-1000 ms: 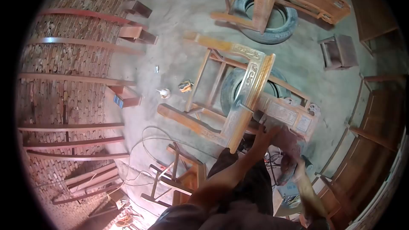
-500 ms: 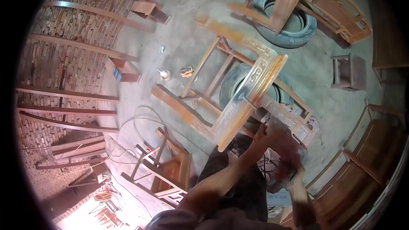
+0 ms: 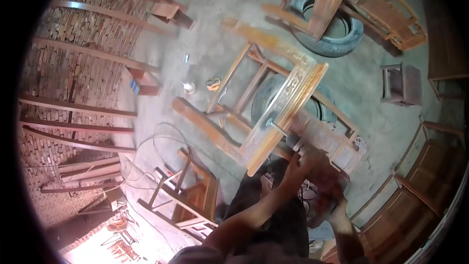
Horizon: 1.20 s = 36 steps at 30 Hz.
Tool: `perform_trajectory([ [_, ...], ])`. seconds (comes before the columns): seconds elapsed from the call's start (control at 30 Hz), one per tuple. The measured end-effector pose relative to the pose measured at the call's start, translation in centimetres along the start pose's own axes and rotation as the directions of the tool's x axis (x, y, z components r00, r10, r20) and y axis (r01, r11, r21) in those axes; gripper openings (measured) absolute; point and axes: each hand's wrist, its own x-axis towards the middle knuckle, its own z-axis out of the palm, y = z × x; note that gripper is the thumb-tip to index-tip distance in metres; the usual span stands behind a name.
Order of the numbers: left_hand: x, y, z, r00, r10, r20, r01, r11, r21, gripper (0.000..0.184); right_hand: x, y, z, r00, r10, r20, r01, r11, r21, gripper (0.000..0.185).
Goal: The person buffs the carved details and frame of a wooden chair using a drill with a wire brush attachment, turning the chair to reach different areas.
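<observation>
Concrete floor [image 3: 205,44] all around, plus a brick wall [image 3: 53,78] well off to the left of both hands, with long wood strips [image 3: 78,99] across it. So the left hand [image 3: 297,170] is clamped round the front of a power tool [image 3: 322,168], and the right hand [image 3: 338,201] looks wrapped round its back end, though it's pretty blurry down there. Just ahead of the left hand, the metal bit [image 3: 277,127] sits over the carved rail of a wooden chair [image 3: 288,95]; can't tell if they're touching. Behind that rail is a tire [image 3: 261,99]. Right beside the tool, forward of the right hand, is a carved panel [image 3: 317,134]. Small stool [image 3: 401,84] farther out past the right hand, and another chair [image 3: 195,200] lies left of the left hand.
</observation>
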Motion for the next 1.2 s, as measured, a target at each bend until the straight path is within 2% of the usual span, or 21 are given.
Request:
perform_trajectory([
  [0.1, 3.8, -4.7, -1.5, 0.971, 0.225, 0.085, -0.230, 0.971, 0.062, 0.052, 0.4, -1.4, 0.8, 0.998, -0.018, -0.053, 0.017, 1.000, -0.018, 0.052],
  [0.17, 4.0, -1.0, 1.3, 0.984, 0.137, 0.112, -0.116, 0.978, -0.174, 0.049, 0.7, -3.1, 3.0, 0.986, -0.045, -0.159, 0.041, 0.999, -0.030, 0.049],
  [0.2, 3.7, 1.6, 2.9, 0.988, 0.070, 0.138, -0.024, 0.949, -0.315, 0.047, 0.9, -3.8, 4.4, 0.967, -0.143, -0.209, 0.142, 0.990, -0.024, 0.044],
  [0.3, 4.6, 3.9, 5.5, 0.990, -0.024, 0.142, 0.077, 0.921, -0.381, 0.045, 1.8, -5.7, 3.9, 0.971, -0.143, -0.189, 0.146, 0.989, 0.002, 0.042],
  [0.33, 4.2, 6.0, 7.3, 0.989, 0.062, 0.132, 0.003, 0.898, -0.440, 0.042, 2.2, -6.2, 4.3, 0.955, -0.182, -0.236, 0.175, 0.983, -0.051, 0.041],
  [0.37, 5.3, 5.8, 6.8, 0.914, 0.365, 0.177, -0.359, 0.931, -0.069, 0.046, 2.6, -6.8, 5.0, 0.937, -0.208, -0.281, 0.194, 0.978, -0.076, 0.042],
  [0.4, 6.8, 5.1, 5.6, 0.743, 0.583, 0.328, -0.666, 0.694, 0.274, 0.051, 2.8, -7.5, 6.3, 0.916, -0.232, -0.326, 0.210, 0.972, -0.102, 0.044],
  [0.43, 7.4, 5.2, 5.3, 0.664, 0.610, 0.434, -0.748, 0.518, 0.416, 0.053, 2.9, -7.9, 6.9, 0.894, -0.253, -0.369, 0.220, 0.967, -0.130, 0.047],
  [0.47, 7.9, 5.3, 5.1, 0.572, 0.625, 0.531, -0.805, 0.304, 0.509, 0.055, 3.8, -8.0, 4.4, 0.940, -0.260, -0.222, 0.243, 0.965, -0.101, 0.054],
  [0.57, 7.3, 7.6, 6.4, 0.760, 0.439, 0.479, -0.650, 0.524, 0.550, 0.056, 4.5, -8.5, 5.2, 0.923, -0.323, -0.209, 0.303, 0.945, -0.123, 0.062],
  [0.63, 6.4, 8.8, 6.9, 0.864, 0.278, 0.419, -0.483, 0.694, 0.535, 0.057, 4.3, -8.2, 5.2, 0.921, -0.260, -0.289, 0.245, 0.966, -0.089, 0.066],
  [0.67, 6.2, 9.0, 7.1, 0.887, 0.247, 0.391, -0.431, 0.748, 0.505, 0.057, 4.2, -8.2, 5.2, 0.917, -0.228, -0.327, 0.216, 0.974, -0.071, 0.068],
  [0.7, 6.0, 8.6, 7.4, 0.876, 0.321, 0.361, -0.464, 0.766, 0.444, 0.058, 4.1, -8.5, 5.0, 0.939, -0.219, -0.266, 0.205, 0.976, -0.080, 0.059],
  [0.77, 6.0, 7.6, 7.3, 0.820, 0.440, 0.365, -0.565, 0.721, 0.400, 0.061, 3.9, -9.0, 4.6, 0.971, -0.194, -0.140, 0.182, 0.979, -0.098, 0.045],
  [0.8, 6.4, 7.5, 6.9, 0.774, 0.487, 0.404, -0.629, 0.658, 0.413, 0.062, 4.1, -8.8, 4.4, 0.967, -0.213, -0.142, 0.202, 0.976, -0.086, 0.048],
  [0.87, 6.6, 6.9, 6.4, 0.803, 0.434, 0.408, -0.587, 0.693, 0.419, 0.061, 4.9, -8.3, 4.1, 0.957, -0.250, -0.148, 0.243, 0.968, -0.061, 0.055],
  [0.93, 6.0, 7.6, 6.9, 0.892, 0.275, 0.358, -0.406, 0.836, 0.369, 0.054, 4.7, -8.1, 4.3, 0.956, -0.207, -0.208, 0.201, 0.978, -0.051, 0.052],
  [1.0, 6.2, 5.6, 6.2, 0.914, 0.222, 0.339, -0.316, 0.914, 0.255, 0.046, 3.9, -8.0, 4.4, 0.969, -0.158, -0.191, 0.149, 0.987, -0.062, 0.049],
  [1.07, 6.2, 4.4, 6.6, 0.946, 0.170, 0.275, -0.169, 0.985, -0.024, 0.039, 2.9, -8.3, 4.3, 0.990, -0.099, -0.099, 0.088, 0.990, -0.106, 0.047],
  [1.13, 5.5, 4.6, 7.5, 0.980, 0.010, 0.197, 0.078, 0.897, -0.435, 0.038, 2.9, -8.0, 3.6, 0.994, -0.088, -0.068, 0.082, 0.993, -0.088, 0.045],
  [1.2, 5.9, 4.5, 7.4, 0.978, -0.025, 0.207, 0.103, 0.920, -0.379, 0.030, 3.1, -7.7, 3.5, 0.993, -0.100, -0.066, 0.096, 0.993, -0.062, 0.043],
])
